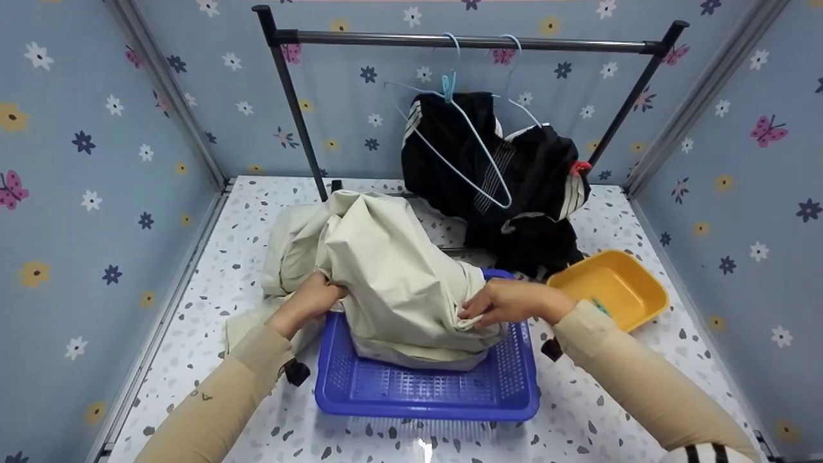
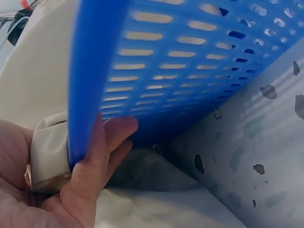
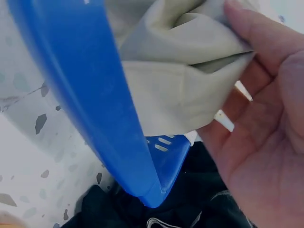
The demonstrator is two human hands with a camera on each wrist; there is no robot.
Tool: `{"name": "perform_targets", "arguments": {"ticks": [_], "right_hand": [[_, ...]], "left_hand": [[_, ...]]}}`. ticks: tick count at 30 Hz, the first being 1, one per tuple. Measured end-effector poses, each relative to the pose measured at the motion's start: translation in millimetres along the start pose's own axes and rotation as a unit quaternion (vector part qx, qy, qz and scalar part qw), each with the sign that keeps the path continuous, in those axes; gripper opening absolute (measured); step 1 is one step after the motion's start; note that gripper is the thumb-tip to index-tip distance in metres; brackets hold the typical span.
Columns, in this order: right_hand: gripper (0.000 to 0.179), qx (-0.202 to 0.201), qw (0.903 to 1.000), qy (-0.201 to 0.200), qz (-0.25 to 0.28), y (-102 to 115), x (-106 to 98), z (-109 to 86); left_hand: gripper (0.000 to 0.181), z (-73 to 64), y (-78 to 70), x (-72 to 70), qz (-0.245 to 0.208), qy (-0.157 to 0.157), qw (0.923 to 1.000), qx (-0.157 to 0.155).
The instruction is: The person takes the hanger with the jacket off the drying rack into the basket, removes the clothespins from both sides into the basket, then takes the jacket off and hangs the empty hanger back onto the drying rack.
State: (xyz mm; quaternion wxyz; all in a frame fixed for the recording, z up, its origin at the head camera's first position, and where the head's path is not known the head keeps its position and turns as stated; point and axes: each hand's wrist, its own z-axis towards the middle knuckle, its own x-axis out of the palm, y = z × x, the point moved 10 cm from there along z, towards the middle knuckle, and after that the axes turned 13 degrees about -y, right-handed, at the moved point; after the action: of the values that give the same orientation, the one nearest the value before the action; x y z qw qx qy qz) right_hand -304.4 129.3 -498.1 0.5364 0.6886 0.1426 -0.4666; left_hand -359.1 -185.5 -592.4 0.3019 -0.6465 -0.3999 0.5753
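Head and wrist views of two hands at a pale cloth. A small dark mark on the left sleeve point(image 1: 235, 379) is too small to read. The left forearm rises inward from the lower left; the left hand point(image 1: 315, 296), fingers curled, grips a fold at the rim of the blue basket point(image 1: 427, 409), fingertips against its outer wall. The right forearm slants in from the lower right; the right hand point(image 1: 508, 302) pinches another fold, thumb opposed to fingers, just inside the right rim. The pale cloth point(image 1: 392, 257) lies between the hands, bunched in the basket, and trails past the left hand onto the speckled table point(image 1: 257, 418).
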Motion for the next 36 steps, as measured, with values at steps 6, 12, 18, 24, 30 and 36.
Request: {"name": "perform_targets", "arguments": {"ticks": [6,12,18,24,30,36], "right_hand": [[0.027,0.066,0.9978,0.003,0.011,-10.6,-2.4,8.0],[0.028,0.157,0.9802,-0.089,0.08,-31.3,-30.0,18.7],[0.026,0.237,0.9522,-0.171,0.087,-46.6,-52.3,30.6],[0.077,0.285,0.9424,-0.176,-0.013,-54.7,-58.4,50.1],[0.084,0.327,0.9345,-0.139,-0.014,-66.8,-50.8,63.7],[0.036,0.276,0.9396,-0.202,-0.003,-118.4,-47.4,72.0]], "left_hand": [[0.041,-29.3,-32.6,-6.7,-0.048,0.01,0.9986,-0.019],[0.053,-30.7,-33.8,-8.5,-0.059,0.013,0.998,-0.015],[0.048,-33.1,-35.0,-10.8,-0.063,0.016,0.9978,-0.007],[0.034,-35.4,-30.2,-10.5,-0.056,0.024,0.998,-0.017],[0.017,-40.0,-22.0,-3.3,-0.095,0.032,0.9938,-0.047],[0.011,-43.6,-20.0,3.1,-0.155,0.039,0.985,-0.064]]}}
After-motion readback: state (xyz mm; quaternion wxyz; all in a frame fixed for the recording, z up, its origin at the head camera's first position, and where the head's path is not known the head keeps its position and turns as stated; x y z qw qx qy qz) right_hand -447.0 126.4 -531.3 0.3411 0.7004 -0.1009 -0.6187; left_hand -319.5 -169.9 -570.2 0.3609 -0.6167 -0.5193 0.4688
